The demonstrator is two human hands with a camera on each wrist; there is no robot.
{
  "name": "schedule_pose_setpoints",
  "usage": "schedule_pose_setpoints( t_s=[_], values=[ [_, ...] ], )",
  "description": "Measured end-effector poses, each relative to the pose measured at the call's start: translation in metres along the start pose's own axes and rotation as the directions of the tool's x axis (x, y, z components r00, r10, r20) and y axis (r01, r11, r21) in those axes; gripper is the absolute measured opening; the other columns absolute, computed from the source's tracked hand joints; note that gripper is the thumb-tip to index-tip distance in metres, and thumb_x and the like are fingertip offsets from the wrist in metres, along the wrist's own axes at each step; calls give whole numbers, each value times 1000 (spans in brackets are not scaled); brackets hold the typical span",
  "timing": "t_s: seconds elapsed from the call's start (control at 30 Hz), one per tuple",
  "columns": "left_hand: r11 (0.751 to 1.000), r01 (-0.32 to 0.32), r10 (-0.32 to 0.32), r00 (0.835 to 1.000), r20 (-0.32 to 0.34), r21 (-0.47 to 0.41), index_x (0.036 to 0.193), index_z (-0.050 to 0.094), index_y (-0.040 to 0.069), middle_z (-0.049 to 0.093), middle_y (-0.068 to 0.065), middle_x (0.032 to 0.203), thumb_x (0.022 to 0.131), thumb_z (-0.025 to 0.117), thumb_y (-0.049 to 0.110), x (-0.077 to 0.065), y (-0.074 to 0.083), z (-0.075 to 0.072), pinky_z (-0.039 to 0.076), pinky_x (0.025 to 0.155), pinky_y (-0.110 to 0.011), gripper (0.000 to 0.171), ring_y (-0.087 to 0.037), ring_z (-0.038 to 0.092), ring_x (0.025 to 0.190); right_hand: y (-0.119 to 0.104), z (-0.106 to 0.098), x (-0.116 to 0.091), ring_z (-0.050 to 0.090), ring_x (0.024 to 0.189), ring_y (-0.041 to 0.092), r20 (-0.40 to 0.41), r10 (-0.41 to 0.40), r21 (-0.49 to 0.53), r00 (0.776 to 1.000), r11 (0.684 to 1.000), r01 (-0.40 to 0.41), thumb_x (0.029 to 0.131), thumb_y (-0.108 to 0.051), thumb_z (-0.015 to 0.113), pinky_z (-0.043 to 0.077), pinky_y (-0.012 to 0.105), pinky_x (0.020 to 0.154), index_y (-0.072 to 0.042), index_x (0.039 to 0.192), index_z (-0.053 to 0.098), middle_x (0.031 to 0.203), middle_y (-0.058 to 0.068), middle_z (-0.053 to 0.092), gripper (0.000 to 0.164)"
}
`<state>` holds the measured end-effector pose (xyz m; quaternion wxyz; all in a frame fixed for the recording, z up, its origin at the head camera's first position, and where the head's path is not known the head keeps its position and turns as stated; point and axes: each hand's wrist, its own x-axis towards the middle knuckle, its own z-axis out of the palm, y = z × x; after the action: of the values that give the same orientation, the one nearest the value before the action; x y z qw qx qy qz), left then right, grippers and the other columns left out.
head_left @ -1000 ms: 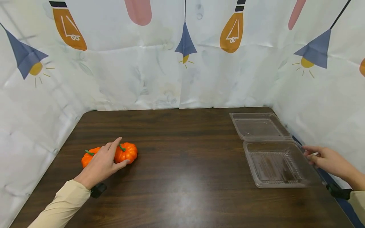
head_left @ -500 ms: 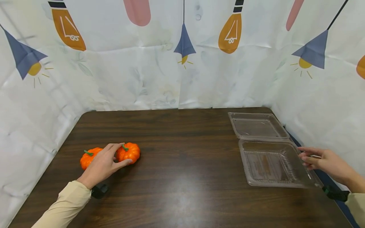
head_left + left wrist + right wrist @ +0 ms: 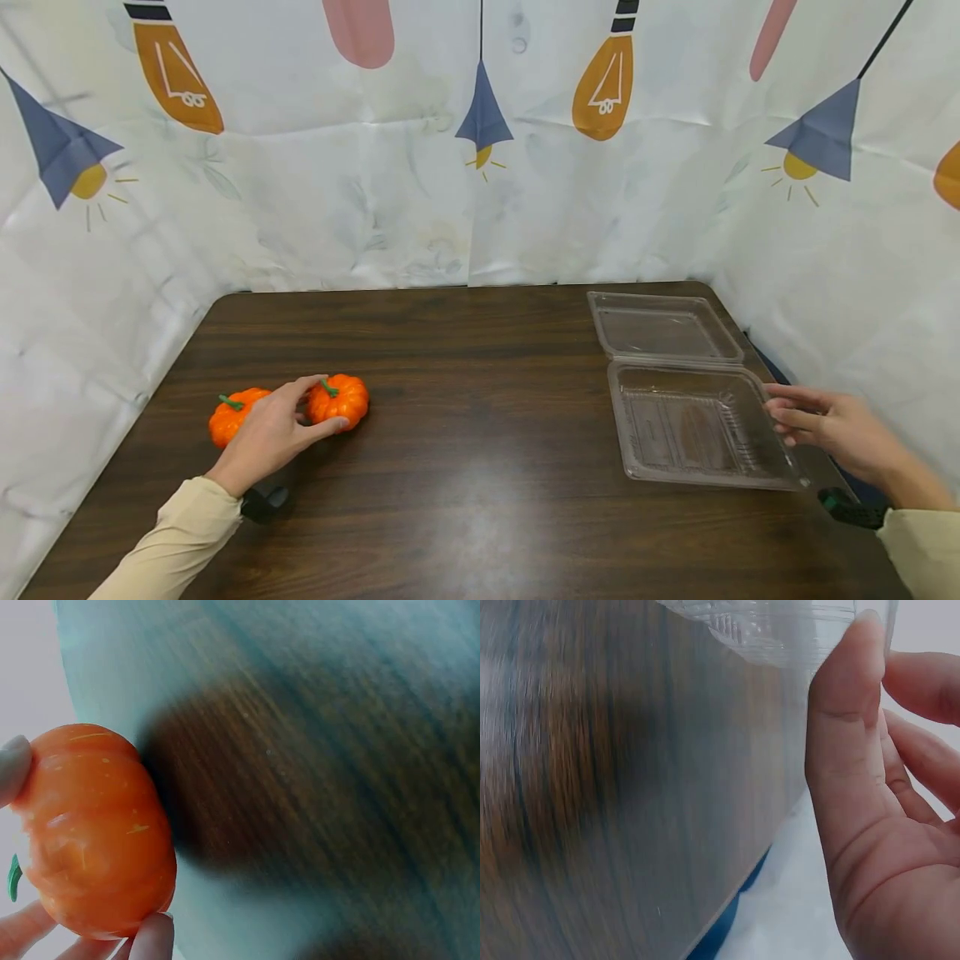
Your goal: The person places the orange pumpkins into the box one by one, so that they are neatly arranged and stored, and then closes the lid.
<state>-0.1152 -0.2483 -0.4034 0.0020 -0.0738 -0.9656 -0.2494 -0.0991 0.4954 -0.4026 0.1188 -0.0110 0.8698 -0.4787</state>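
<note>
My left hand (image 3: 270,433) holds a small orange pumpkin (image 3: 345,404) with a green stem, its thumb and fingertips on opposite sides. In the left wrist view the pumpkin (image 3: 97,832) fills the space between the digits. A second orange pumpkin (image 3: 234,417) sits just left of that hand, partly covered by it. On the right, a clear plastic clamshell container (image 3: 660,429) stands open, with its lid (image 3: 667,329) folded back away from me. My right hand (image 3: 832,427) pinches the container's right rim. The right wrist view shows the thumb (image 3: 847,750) against the clear plastic wall (image 3: 780,634).
The dark wood-grain table (image 3: 480,467) bears all of these things. A white curtain (image 3: 360,200) printed with lamps and bulbs surrounds its back and sides. The container lies close to the table's right edge.
My right hand has drawn the container leftward and slightly farther back, away from the right edge. My left hand's index finger has come down onto the pumpkin, which has moved slightly right.
</note>
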Motion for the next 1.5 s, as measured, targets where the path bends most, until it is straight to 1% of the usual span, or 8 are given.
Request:
schedule_pose_setpoints(
  t_s=[0.13,0.23,0.3,0.57,0.83,1.17,1.4,1.5],
  values=[
    [1000,0,0,1000,-22,2,144,54,2,62,-29,138,86,78,58,0,-1,-1,63,82,-49,84,-31,76,93,-1,7,5,69,87,11,3,-45,154,999,987,44,106,-5,54,60,30,66,-31,134,60,112,-20,71,39],
    [1000,-6,5,999,-41,-10,145,54,3,60,-28,141,86,78,58,1,-1,-2,63,84,-50,84,-33,75,95,-2,12,7,69,84,11,3,-93,261,996,961,89,105,1,54,58,29,63,-33,129,64,111,-15,74,43],
    [1000,-11,11,998,-54,-16,145,53,3,60,-28,141,86,78,58,1,-1,-3,63,84,-51,85,-34,74,97,-2,16,9,68,83,11,-5,-98,295,995,951,96,105,2,54,58,29,62,-33,127,65,110,-14,75,44],
    [998,-49,44,992,-121,-36,143,56,5,62,-25,138,85,82,54,6,2,-6,64,83,-51,80,-35,75,96,-7,29,18,67,85,10,-26,-71,258,997,963,75,105,-4,56,58,29,64,-30,131,62,113,-19,72,37],
    [996,-78,69,983,-172,-49,143,57,7,63,-23,136,86,83,49,14,6,-7,63,85,-54,75,-37,75,97,-17,51,25,67,79,9,-53,-114,372,992,920,125,104,-1,58,57,29,58,-24,128,66,105,-11,74,35],
    [988,-125,103,971,-214,-94,144,57,10,64,-19,136,86,84,45,23,13,-10,63,86,-53,73,-36,75,100,-33,74,31,66,80,9,-77,-76,276,994,956,95,104,-12,62,59,30,59,-16,138,60,104,-14,72,35],
    [981,-149,119,968,-222,-125,144,57,13,65,-16,134,85,85,44,30,17,-11,63,86,-52,71,-33,76,98,-42,88,38,67,80,9,-53,-91,383,994,918,104,103,-7,61,59,28,59,-17,137,62,105,-12,73,35],
    [980,-155,123,966,-227,-128,143,58,14,65,-16,134,85,85,44,32,18,-11,63,86,-52,71,-32,76,98,-46,94,42,67,80,9,-49,-87,395,995,913,99,103,-7,62,60,28,60,-16,137,62,105,-12,73,35]
  ],
)
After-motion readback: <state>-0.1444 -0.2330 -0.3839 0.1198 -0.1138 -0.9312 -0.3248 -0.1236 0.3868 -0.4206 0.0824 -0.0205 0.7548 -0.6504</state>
